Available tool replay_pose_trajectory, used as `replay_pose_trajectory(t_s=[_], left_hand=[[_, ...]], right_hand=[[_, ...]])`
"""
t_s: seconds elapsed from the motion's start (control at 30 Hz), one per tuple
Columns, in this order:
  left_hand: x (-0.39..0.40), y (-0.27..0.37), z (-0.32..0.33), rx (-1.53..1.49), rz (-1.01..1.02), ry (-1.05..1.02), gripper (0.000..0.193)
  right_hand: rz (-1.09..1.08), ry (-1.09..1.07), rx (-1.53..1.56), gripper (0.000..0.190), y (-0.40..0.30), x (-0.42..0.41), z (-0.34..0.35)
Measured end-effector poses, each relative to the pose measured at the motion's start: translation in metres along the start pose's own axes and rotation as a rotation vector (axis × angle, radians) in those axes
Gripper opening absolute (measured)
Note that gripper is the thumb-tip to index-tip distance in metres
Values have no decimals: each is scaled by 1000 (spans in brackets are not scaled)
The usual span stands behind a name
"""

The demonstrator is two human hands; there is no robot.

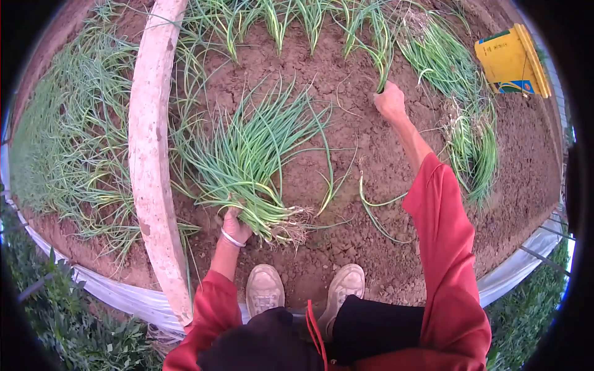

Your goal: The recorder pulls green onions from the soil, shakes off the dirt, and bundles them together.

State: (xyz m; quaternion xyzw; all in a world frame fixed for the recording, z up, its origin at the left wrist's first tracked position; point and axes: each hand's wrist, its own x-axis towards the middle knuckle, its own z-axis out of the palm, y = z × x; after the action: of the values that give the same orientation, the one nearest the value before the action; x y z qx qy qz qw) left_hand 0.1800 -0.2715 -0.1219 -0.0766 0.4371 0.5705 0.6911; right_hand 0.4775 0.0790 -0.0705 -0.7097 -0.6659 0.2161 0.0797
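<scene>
A large bundle of green onion seedlings (253, 157) rests in my left hand (236, 226), close above the soil before my shoes. Pale roots (292, 227) stick out at the bundle's right end, and its leaves fan up and away. Further off, with that arm stretched out, my right hand (390, 103) is closed around the base of a small green onion clump (383, 55). My fist hides the clump's lower end, so I cannot tell how it sits in the soil. Other clumps (311, 23) stand upright in a row to its left.
A pale wooden beam (151, 139) runs along the left, with dense green onions (83, 130) beyond it. Loose seedling bundles (445, 60) lie at right near a yellow bucket (510, 60). Stray seedlings (366, 199) lie on the soil. White plastic sheeting (116, 292) edges the bed.
</scene>
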Motion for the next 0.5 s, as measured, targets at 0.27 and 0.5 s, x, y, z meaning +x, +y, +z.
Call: replay_pose_trajectory(t_s=[0.27, 0.5], left_hand=[[2, 0, -3, -120, -60, 93, 46], [1, -3, -14, -220, 1, -36, 40]], right_hand=[[22, -62, -135, 34, 2, -1, 4], [0, 5, -254, 30, -3, 3, 15]])
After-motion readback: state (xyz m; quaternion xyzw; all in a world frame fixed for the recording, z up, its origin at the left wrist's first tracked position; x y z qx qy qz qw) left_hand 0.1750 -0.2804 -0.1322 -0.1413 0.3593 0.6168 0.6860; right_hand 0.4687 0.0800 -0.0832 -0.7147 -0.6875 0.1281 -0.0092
